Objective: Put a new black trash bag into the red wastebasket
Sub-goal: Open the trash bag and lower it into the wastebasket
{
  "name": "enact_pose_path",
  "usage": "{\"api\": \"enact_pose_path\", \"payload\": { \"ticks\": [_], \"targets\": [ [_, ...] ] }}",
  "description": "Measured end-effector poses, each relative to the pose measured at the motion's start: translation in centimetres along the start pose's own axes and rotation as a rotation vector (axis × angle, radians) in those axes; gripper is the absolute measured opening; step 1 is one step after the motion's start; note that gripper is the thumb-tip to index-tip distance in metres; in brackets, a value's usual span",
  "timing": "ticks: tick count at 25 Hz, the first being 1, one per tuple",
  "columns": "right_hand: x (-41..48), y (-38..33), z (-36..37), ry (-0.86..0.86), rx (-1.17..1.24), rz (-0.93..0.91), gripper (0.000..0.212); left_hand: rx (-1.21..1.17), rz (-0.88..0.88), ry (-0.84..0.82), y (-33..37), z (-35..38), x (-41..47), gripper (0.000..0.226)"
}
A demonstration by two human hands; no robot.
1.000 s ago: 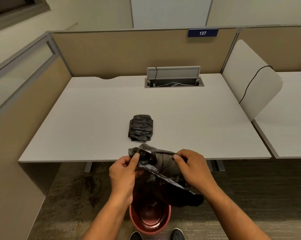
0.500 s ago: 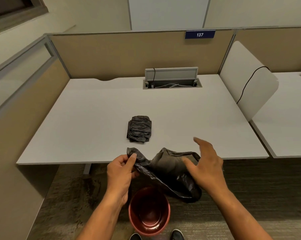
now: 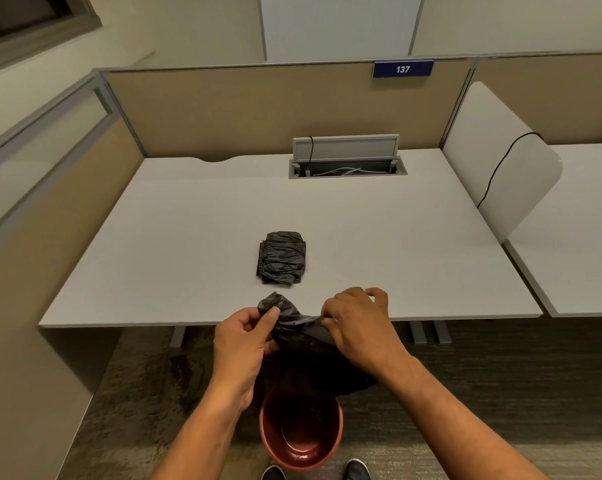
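Here a white desk [image 3: 195,237] stands among tan partitions [image 3: 223,109].

Warm, even indoor light falls from overhead, leaving the white desk [image 3: 223,220] bright but without glare. Soft shadow pools beneath the desk toward 6 o'clock, dimming the carpet [image 3: 500,393] there. The black bag [image 3: 310,344] reads as a near-featureless dark mass. Wide-angle distortion bows the partition [image 3: 258,109] lines toward 9 and 3 o'clock. Focus is fairly sharp, with slight softness overall.
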State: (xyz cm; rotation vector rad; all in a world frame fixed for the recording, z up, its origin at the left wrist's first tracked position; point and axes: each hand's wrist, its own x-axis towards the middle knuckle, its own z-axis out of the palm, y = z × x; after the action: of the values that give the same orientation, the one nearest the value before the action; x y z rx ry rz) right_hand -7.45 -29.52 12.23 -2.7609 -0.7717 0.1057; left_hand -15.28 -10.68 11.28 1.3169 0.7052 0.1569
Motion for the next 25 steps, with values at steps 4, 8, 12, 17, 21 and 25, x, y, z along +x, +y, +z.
{"api": "enact_pose_path", "payload": {
  "ticks": [4, 8, 12, 17, 21, 25],
  "targets": [
    [0.3, 0.3, -0.3, 0.059, 0.128, 0.129, 0.019, 0.070, 0.018, 0.005, -0.3, -1.1, 0.1, 0.005],
    [0.2, 1.9, -0.8, 0.144, 0.182, 0.259, 0.016, 0.291, 0.103, 0.059, -0.3, -1.8, 0.4, 0.015],
    [-0.3, 3.7, -1.3, 0.161, 0.203, 0.333, 0.012, 0.438, 0.166, 0.175, 0.1, -2.4, 0.9, 0.016],
    [-1.3, 4.6, -1.4, 0.143, 0.187, 0.390, 0.012, 0.523, 0.203, 0.246, 0.5, -1.8, 1.1, 0.018],
    [-1.8, 3.2, -1.3, 0.080, 0.223, 0.280, 0.058, 0.436, 0.279, 0.078, 0.6, -0.4, 0.6, 0.015],
    [-0.3, -0.1, -1.1, -0.015, 0.033, 0.016, 0.063, 0.504, 0.330, -0.178, 1.4, 0.8, 0.6, 0.016]
  ]
}}
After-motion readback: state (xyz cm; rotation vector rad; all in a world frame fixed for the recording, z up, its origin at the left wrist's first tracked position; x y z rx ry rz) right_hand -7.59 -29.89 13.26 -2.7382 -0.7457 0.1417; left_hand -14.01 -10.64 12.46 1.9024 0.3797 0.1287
